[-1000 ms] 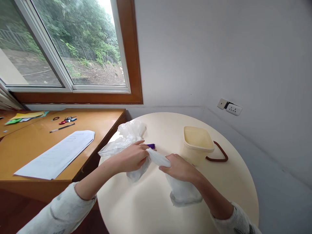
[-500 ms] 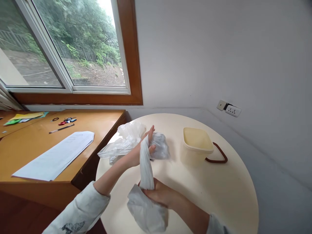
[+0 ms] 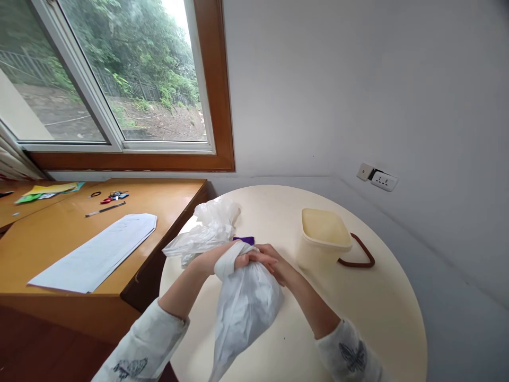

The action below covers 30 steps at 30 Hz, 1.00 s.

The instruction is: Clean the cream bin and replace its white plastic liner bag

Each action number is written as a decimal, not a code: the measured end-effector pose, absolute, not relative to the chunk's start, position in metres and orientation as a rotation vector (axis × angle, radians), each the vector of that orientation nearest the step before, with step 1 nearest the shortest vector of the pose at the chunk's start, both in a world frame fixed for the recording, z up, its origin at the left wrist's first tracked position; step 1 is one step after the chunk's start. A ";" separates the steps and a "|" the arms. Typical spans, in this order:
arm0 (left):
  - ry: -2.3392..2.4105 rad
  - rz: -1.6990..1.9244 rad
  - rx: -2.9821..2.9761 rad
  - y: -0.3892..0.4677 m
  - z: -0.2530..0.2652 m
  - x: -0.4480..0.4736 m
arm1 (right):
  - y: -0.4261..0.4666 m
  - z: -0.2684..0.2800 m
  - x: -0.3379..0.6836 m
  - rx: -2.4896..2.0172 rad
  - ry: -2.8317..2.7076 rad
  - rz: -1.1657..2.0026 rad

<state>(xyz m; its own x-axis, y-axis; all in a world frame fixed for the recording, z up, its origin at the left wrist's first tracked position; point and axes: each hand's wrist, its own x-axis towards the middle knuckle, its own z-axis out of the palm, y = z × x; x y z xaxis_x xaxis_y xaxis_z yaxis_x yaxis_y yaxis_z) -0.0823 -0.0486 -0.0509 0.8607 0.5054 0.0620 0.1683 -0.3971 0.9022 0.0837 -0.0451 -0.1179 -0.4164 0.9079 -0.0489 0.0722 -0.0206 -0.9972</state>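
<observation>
A pale wall point(image 3: 318, 95) stands behind a round cream table point(image 3: 350, 323). Taking the hands as the middle of the dial, a window point(image 3: 147, 74) is at eleven o'clock and a wooden desk point(image 3: 24, 260) with papers point(image 3: 95, 252) at nine. The white bag point(image 3: 248, 307) is at the centre, its body spreading to six o'clock and its pointed end toward seven. A band of its plastic is looped around the left hand point(image 3: 246, 259), whose fingers lie bent and close together over the bag's top; I cannot tell how tightly they close. The right hand point(image 3: 278, 262) meets it from three o'clock, touching the bag, its fingertips mostly hidden, so its grip cannot be told. A purple thing point(image 3: 245, 240) lies just beyond at twelve, a crumpled clear bag point(image 3: 212, 223) near at ten, and an open tub point(image 3: 322, 254) between two and three, with a brown bent bar point(image 3: 369, 261) beside it at three.
</observation>
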 end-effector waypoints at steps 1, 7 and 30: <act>0.533 0.413 1.994 -0.048 -0.049 -0.083 | -0.045 -0.116 0.087 -1.072 -1.617 1.445; 0.715 0.622 2.034 -0.054 -0.058 -0.069 | -0.050 -0.101 0.100 -1.263 -2.071 0.583; 0.602 0.453 2.075 -0.068 -0.039 -0.072 | -0.036 -0.085 0.115 -1.004 -1.715 1.249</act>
